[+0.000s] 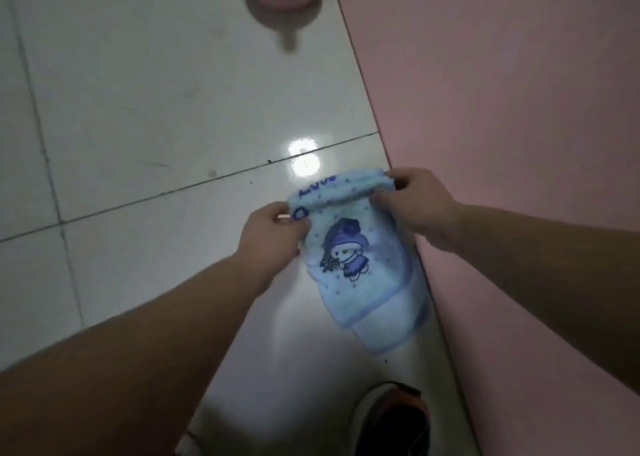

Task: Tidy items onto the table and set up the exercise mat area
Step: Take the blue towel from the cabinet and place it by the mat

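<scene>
One head-worn camera looks forward and steeply down, close over both forearms. The fingers (pixel 273 215), pinching the blue towel (pixel 360 282), fall near mid-frame. Beyond the fingers runs the tiled floor (pixel 138 92). The pink mat (pixel 519 92) lies right of them, and a shoe (pixel 391 417) sits nearer than them at the bottom edge.

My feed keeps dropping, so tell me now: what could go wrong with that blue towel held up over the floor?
Both the left hand and the right hand pinch only the rolled top edge of the blue towel; if one slips, it may unroll or drop onto the tiled floor, which shows dark specks.
The towel's lower end hangs loose close to the shoe in this view, so a step might catch it.
</scene>
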`<act>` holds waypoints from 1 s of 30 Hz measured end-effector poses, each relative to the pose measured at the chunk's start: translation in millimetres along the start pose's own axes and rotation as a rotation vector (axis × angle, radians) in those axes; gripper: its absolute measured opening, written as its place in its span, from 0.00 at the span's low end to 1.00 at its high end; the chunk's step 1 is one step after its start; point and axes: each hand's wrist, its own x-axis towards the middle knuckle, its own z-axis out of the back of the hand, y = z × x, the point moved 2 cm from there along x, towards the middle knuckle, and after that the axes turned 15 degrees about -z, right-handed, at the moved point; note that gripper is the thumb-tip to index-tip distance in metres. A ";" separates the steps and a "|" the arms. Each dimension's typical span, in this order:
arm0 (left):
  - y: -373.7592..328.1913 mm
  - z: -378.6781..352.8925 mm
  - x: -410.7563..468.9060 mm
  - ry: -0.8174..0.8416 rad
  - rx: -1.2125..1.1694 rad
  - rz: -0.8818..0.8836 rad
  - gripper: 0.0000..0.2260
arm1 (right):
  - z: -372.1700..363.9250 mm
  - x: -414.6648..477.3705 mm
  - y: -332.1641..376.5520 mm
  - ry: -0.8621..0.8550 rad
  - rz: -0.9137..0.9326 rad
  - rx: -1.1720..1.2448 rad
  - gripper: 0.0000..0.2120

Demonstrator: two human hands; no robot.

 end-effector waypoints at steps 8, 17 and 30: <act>-1.7 -6.8 63.5 -0.048 0.048 -0.049 0.05 | 1.1 64.6 4.7 -0.162 0.004 -0.017 0.08; 30.2 -16.7 12.0 -0.084 0.115 0.117 0.20 | -5.4 -16.6 -76.1 -0.141 -0.166 -0.206 0.20; 79.1 -71.4 -60.3 0.104 0.140 0.159 0.11 | -9.1 -49.4 -144.8 -0.246 -0.283 -0.287 0.04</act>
